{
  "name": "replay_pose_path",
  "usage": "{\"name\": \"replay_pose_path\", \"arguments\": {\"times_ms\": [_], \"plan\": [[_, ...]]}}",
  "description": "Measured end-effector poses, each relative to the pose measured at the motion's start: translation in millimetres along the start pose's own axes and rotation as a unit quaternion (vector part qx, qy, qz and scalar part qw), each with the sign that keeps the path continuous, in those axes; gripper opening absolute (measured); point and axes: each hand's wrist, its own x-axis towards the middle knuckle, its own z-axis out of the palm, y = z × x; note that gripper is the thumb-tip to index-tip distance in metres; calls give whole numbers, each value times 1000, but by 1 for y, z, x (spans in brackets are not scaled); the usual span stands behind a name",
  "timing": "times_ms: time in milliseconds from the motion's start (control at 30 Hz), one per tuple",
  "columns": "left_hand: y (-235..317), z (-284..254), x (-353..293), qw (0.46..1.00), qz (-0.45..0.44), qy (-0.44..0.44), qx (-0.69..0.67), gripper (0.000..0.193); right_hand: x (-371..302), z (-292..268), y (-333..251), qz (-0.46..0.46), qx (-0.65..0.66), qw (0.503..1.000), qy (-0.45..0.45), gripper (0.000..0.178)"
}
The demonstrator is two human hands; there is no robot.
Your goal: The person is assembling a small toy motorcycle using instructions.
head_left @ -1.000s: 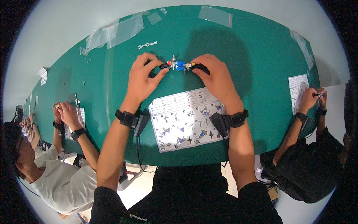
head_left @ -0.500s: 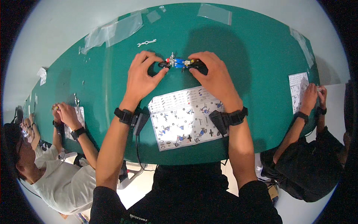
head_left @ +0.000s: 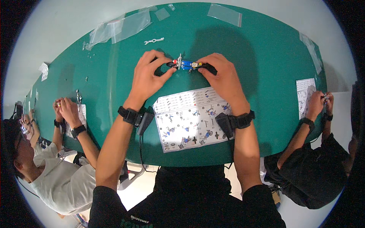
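A small blue toy motorcycle (head_left: 186,65) with grey, red and yellow parts is between my two hands, above the far part of the green table. My left hand (head_left: 150,72) pinches its black wheel at the left end, close to the handlebar. At the other end my right hand (head_left: 220,74) has thumb and fingers closed on the dark wheel, which is largely hidden. Below my hands lies a printed instruction sheet (head_left: 178,121) with small pictures of building steps. Straps with dark boxes are on both my wrists.
A grey wrench-shaped tool (head_left: 154,40) lies beyond my left hand. Clear plastic bags (head_left: 131,26) and another bag (head_left: 225,14) rest along the far edge of the green table (head_left: 273,106). Co-workers sit left and right, each handling small parts near sheets.
My right thumb and fingers have closed more tightly on the motorcycle's right end. The whole view has shifted slightly; the motorcycle stays between my hands.
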Motion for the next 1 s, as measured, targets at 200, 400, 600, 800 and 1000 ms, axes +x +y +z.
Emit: {"name": "replay_pose_path", "arguments": {"times_ms": [200, 400, 600, 800, 1000], "plan": [[2, 1, 3, 999, 22, 24, 6, 26, 0, 3, -4, 20, -23, 1000, 1, 23], [2, 3, 3, 999, 19, 26, 2, 25, 2, 5, 0, 14, -27, 1000, 2, 23], [0, 4, 3, 999, 18, 29, 2, 26, 3, 3, 0, 6, -25, 1000, -4, 24], [2, 2, 4, 1000, -14, 3, 7, 26, 2, 4, 2, 4, -23, 1000, -11, 27], [-5, 4, 5, 1000, 10, 14, -5, 27, 1, 3, 2, 1, -23, 1000, -14, 23]]}}
